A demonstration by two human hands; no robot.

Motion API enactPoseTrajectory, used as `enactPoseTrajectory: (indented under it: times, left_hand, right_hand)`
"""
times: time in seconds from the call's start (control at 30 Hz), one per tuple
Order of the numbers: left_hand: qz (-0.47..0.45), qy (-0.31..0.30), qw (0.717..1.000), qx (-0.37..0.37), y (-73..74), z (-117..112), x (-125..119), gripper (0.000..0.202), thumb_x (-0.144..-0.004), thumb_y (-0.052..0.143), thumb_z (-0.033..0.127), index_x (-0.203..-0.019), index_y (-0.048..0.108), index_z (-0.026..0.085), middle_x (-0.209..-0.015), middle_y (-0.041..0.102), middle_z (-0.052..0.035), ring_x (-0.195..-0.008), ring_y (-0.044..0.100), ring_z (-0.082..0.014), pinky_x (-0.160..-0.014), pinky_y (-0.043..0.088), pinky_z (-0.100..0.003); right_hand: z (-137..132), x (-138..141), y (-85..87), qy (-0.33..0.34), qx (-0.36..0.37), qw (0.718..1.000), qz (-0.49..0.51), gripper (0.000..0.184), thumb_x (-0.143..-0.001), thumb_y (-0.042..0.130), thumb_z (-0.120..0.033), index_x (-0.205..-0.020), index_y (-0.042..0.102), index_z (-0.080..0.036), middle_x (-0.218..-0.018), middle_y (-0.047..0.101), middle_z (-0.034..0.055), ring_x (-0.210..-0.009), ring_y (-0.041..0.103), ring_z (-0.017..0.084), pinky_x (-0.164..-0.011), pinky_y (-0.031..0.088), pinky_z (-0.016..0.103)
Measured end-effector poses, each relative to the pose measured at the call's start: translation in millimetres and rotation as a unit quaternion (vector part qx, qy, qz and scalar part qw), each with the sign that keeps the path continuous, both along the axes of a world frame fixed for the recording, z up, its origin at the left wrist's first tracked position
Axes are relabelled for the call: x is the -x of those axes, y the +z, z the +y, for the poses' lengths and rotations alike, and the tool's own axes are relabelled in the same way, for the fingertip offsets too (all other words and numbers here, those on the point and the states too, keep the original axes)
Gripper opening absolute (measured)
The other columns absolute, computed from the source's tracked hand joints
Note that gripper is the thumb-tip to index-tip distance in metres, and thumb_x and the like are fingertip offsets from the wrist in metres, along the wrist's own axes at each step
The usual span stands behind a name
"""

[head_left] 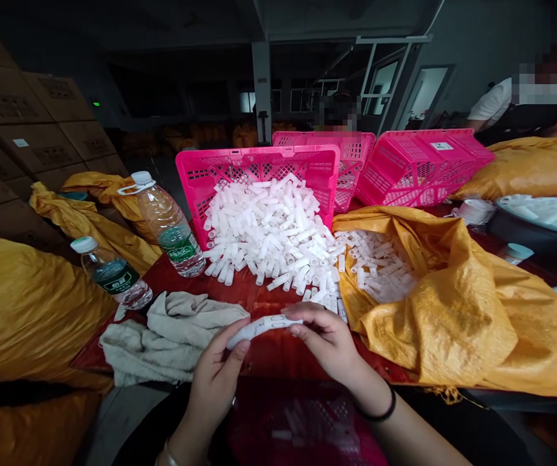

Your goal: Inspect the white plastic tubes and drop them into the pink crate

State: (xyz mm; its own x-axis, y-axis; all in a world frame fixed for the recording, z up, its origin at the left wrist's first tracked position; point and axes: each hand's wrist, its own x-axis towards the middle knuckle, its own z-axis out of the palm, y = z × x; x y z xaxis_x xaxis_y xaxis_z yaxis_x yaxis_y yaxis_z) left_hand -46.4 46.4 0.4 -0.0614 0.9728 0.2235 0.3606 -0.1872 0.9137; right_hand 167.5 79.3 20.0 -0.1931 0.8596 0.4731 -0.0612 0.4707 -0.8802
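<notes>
Both my hands hold one long white plastic piece (262, 327) level in front of me, over the red table top (239, 291). My left hand (218, 370) pinches its left end. My right hand (325, 338) grips its right end with fingers curled. Just beyond lies a heap of several short white plastic tubes (271, 236), spilling out of a tipped pink crate (259, 169). More white tubes (380, 262) lie in an open yellow woven sack (457, 304) to the right of my hands.
Two water bottles (169, 223) (110, 272) and a crumpled grey cloth (171, 333) sit at left, beside yellow sacks (21, 310) and stacked cardboard boxes (30, 129). Two more pink crates (418, 165) stand behind. A pink crate (302, 421) rests on my lap. Another person (521, 107) works at far right.
</notes>
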Motion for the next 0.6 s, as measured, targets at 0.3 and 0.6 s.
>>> enactPoseTrajectory:
  times: [0.3,0.6]
  left_hand:
    - [0.215,-0.060,0.918,-0.329,21.6,-18.8,-22.7,0.048,-0.083,0.056,0.007,-0.125,0.056,0.029,-0.100,0.068,-0.0047,-0.091,0.065,-0.0169,-0.080,0.055,-0.026]
    - [-0.058,-0.152,0.984,0.069,21.9,-19.1,-33.8,0.029,-0.089,0.051,0.037,-0.109,0.061,0.019,-0.071,0.066,-0.0018,-0.047,0.059,-0.0103,-0.043,0.049,-0.020]
  right_hand:
    - [-20.0,-11.6,13.2,0.041,0.207,0.969,0.130,0.021,-0.077,0.072,-0.029,-0.086,0.054,-0.022,-0.067,0.060,-0.0068,-0.049,0.056,0.006,-0.046,0.047,0.017]
    - [-32.0,-27.0,15.4,0.053,0.046,0.997,-0.035,0.024,-0.091,0.053,-0.037,-0.096,0.069,-0.020,-0.119,0.065,0.0111,-0.110,0.059,0.023,-0.095,0.045,0.038]
